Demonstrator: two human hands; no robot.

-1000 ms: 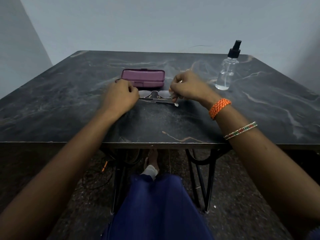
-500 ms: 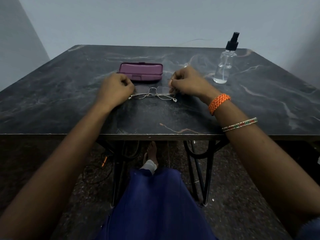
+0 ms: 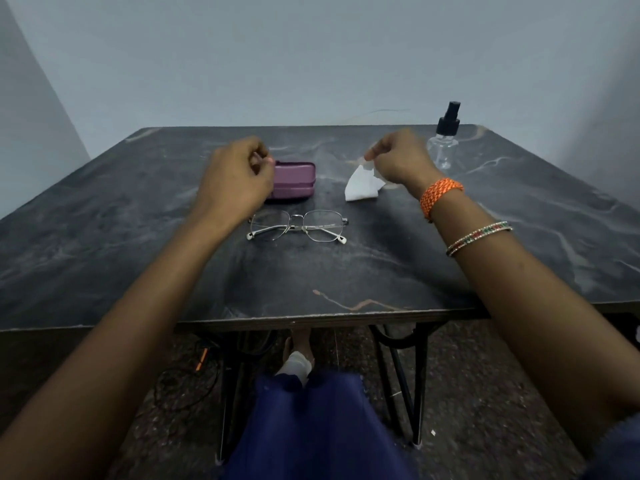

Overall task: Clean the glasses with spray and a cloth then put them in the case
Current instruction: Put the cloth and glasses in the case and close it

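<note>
While our right hand [image 3: 398,161] pinches a corner of the white cloth [image 3: 362,185], our left hand [image 3: 235,178], loosely curled and empty, hovers by the shut purple case [image 3: 296,181]; the glasses [image 3: 298,226] lie folded on the surface [image 3: 346,271], seemingly ready for casing

Setting: a plain indoor room, most likely domestic; no sign of a shop, lab or office. Evidence: bare pale blue-grey walls [image 3: 311,57] meeting in a corner at left, without fittings. One table [image 3: 346,271] with a dark marble-pattern top on a black iron frame [image 3: 398,368] with curved braces. Speckled dark stone floor [image 3: 485,393], with loose cables [image 3: 180,382] lying under the table. The person sits at the table; a bare foot [image 3: 298,348] rests on the floor beneath it.
</note>
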